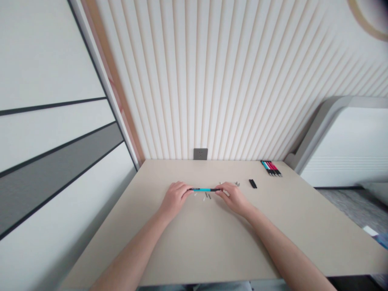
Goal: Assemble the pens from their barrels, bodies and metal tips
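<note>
the left hand (175,198) was closed around one end of a slim teal-and-black pen (204,189), and the right hand (233,198) gripped the other end between its fingers, so the pen ran level between them, apparently held just above the desk (197,242) rather than resting on it. gripping at the two ends seemed to leave the teal barrel bare and in view. a scatter of small grey and pale pen parts (206,197) lay just below the pen on the near side, close enough for either hand to reach, and a few small metal bits (237,184) sat farther off, beyond the right hand. to the right lay a pair of short black pieces (252,183), and past them, near the far edge, a tidy row of red, teal and black pens (270,168), set side by side, apparently kept apart from the loose pieces. a wall socket (200,153) sat just above the far edge of the desk
</note>
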`<action>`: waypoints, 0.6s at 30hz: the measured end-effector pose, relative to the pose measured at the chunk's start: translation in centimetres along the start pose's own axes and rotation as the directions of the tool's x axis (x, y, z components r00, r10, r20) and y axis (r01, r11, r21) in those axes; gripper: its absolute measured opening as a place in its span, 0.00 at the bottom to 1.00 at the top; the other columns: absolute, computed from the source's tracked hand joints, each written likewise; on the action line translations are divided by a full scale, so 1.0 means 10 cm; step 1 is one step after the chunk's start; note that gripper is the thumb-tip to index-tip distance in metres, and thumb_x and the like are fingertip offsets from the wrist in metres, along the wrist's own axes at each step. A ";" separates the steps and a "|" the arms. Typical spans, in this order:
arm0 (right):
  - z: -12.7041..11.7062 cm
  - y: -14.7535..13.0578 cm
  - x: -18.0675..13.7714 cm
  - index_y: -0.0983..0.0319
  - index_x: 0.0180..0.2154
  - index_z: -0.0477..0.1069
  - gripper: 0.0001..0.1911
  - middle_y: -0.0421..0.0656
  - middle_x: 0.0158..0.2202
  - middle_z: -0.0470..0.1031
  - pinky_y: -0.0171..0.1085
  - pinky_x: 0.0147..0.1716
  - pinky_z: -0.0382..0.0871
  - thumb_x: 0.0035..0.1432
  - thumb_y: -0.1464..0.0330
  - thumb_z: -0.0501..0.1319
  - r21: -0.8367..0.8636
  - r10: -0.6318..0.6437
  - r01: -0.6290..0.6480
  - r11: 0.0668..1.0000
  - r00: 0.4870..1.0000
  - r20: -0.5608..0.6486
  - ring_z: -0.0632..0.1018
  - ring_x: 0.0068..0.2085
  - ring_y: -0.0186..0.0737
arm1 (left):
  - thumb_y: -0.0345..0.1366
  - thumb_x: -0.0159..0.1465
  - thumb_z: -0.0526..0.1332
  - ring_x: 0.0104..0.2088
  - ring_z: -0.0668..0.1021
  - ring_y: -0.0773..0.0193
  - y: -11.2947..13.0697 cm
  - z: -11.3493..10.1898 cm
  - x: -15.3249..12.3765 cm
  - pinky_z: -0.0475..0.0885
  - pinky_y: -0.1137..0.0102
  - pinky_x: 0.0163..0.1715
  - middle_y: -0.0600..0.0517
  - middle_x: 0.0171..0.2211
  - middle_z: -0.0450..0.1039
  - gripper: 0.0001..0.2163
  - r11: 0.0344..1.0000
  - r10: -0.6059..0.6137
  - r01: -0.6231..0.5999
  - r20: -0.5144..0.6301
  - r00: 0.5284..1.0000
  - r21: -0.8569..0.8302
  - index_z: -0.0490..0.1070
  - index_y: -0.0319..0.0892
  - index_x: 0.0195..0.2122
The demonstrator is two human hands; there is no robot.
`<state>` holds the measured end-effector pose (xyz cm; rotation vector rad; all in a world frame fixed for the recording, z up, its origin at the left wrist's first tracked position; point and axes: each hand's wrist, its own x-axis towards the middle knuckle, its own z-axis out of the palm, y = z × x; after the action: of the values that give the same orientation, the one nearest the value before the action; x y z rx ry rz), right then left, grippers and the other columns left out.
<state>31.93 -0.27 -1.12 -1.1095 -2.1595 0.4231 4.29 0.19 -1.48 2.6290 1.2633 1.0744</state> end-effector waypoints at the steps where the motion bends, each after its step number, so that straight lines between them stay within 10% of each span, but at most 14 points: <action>1: -0.01 0.00 0.00 0.60 0.43 0.75 0.11 0.45 0.36 0.79 0.40 0.41 0.68 0.67 0.66 0.55 -0.016 -0.009 0.009 1.000 1.000 0.010 0.77 0.38 0.42 | 0.36 0.68 0.59 0.36 0.75 0.60 0.00 0.00 0.00 0.67 0.65 0.38 0.51 0.33 0.76 0.05 1.000 0.005 -0.005 0.007 1.000 0.007 0.73 0.44 0.40; 18: 0.05 -0.01 0.00 0.58 0.46 0.73 0.10 0.45 0.39 0.78 0.40 0.42 0.70 0.65 0.66 0.56 0.025 -0.059 0.062 0.998 0.995 -0.081 0.77 0.40 0.41 | 0.33 0.67 0.59 0.41 0.76 0.59 0.01 0.00 -0.01 0.69 0.64 0.43 0.50 0.40 0.75 0.06 0.998 -0.056 0.055 -0.044 0.997 -0.026 0.70 0.44 0.45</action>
<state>31.48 -0.31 -1.41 -1.0260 -2.1047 0.3733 4.37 0.03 -1.54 2.5501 1.3137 1.1387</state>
